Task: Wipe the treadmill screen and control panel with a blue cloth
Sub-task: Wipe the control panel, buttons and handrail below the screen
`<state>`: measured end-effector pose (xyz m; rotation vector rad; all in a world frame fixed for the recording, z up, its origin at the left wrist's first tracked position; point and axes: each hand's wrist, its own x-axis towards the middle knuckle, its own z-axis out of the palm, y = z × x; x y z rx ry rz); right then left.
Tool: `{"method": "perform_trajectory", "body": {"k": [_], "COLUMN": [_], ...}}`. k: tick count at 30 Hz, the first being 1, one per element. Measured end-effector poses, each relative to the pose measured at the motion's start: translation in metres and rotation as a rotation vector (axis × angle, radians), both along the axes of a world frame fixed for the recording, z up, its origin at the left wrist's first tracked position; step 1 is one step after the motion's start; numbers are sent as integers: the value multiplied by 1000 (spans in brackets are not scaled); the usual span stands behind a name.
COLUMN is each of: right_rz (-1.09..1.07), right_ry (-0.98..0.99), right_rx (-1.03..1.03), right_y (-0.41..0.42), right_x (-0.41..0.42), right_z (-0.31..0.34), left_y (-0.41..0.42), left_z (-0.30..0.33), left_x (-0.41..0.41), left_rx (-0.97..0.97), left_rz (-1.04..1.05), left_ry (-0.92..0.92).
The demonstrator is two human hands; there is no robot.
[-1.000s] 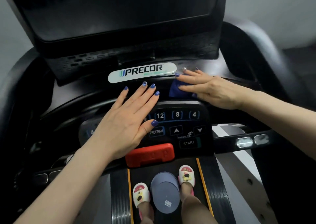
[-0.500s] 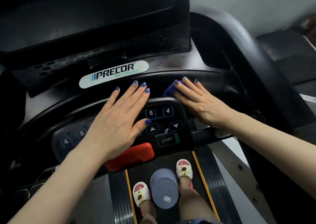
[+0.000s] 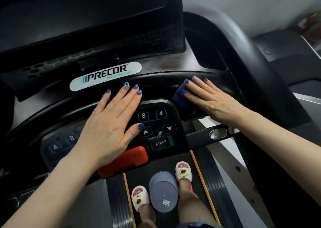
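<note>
Treadmill screen (image 3: 83,17) stood dark and slanted at the top of the view, its upper edge cut off, with the white brand badge (image 3: 106,75) just below it. The control panel (image 3: 156,128) sat nearer the person, and its keys 8, 4, two arrows and START could be read.

Compared with half a second before, little had changed. The left hand (image 3: 111,127) had stayed flat on the panel, fingers straight and close together, its heel against the red stop bar (image 3: 128,160). The right hand (image 3: 213,102) had slid a little further right along the curved black ledge, away from the panel's corner, fingers straight and pressing the blue cloth (image 3: 182,97) down on the ledge. The view itself had shifted only slightly.

Most of the cloth lay hidden under the right palm; only a bunched edge showed at the fingertips, touching the panel's upper right corner. The left palm covered the middle keys, and the 4 and 8 at the panel's left end were dim and blurred. Below, two feet in white slippers (image 3: 183,171) stood on the belt, either side of a round grey thing (image 3: 163,191) I could not identify. The far right corner of the room was smeared.
</note>
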<state>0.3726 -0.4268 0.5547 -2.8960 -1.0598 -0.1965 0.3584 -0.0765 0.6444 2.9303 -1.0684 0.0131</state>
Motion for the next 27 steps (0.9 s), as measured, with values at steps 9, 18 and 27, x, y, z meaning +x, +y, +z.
{"method": "perform_trajectory", "body": {"k": [9,18,27], "right_rz": [-151,-505,-695], "right_ry": [242,136,-20], "right_rx": [233,921,863], "right_y": [-26,25,3], "right_x": [-7,-10,-14], "right_z": [17,1,10], "left_y": [0,1,3], "left_z": [-1,-3,0], "left_x": [0,1,2], "left_rx": [34,27,2], "left_rz": [-7,-20,-42], "left_ry": [-28,-47,-12]}}
